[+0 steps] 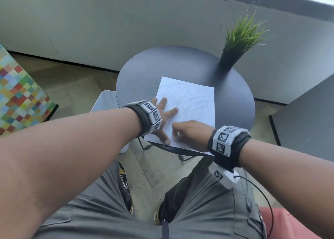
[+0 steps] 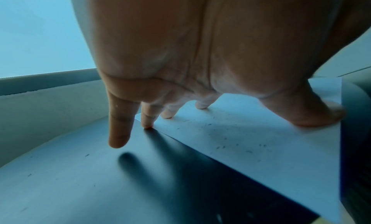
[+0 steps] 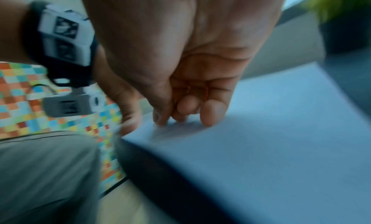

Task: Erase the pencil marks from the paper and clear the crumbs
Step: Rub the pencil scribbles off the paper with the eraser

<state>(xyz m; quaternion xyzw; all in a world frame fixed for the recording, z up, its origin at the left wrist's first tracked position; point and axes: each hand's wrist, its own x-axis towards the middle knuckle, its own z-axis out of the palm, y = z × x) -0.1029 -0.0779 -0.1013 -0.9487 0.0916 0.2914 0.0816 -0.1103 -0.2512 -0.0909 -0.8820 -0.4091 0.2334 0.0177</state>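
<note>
- Right hand (image 1: pixel 189 133): fingers curled down onto the near part of the paper (image 1: pixel 188 110), tips bunched together. I take it an eraser is pinched in there, but neither the head view nor the blurred right wrist view shows one, so I cannot tell what, if anything, it grips.
- Left hand (image 1: pixel 160 119): spread flat, fingers straight, pressing the sheet's left edge. In the left wrist view the thumb (image 2: pixel 313 114) and inner fingertips sit on the paper; the little finger (image 2: pixel 118 132) hangs just above the bare table.
- Pencil marks (image 1: pixel 189 99): loose curved scribbles across the middle and far part of the sheet, plainly not yet erased. The near strip beside my right hand looks cleaner.
- Crumbs (image 2: pixel 222 146): dark specks scattered on the paper near the left hand, a few on the table surface too.
- Judgement on the step: rub in short strokes away from the pinning hand so the sheet does not buckle; keep the left palm's weight on; shift the anchor closer as I work toward the far scribbles. Sweep crumbs last.
- Surface: round dark table (image 1: pixel 235 101), smooth; the paper's near corner overhangs its front rim.
- Room: potted grass plant (image 1: pixel 238 45) at the table's far right, well apart from the sheet; grey wall behind; a chequered multicoloured panel (image 1: pixel 19 97) at left.
</note>
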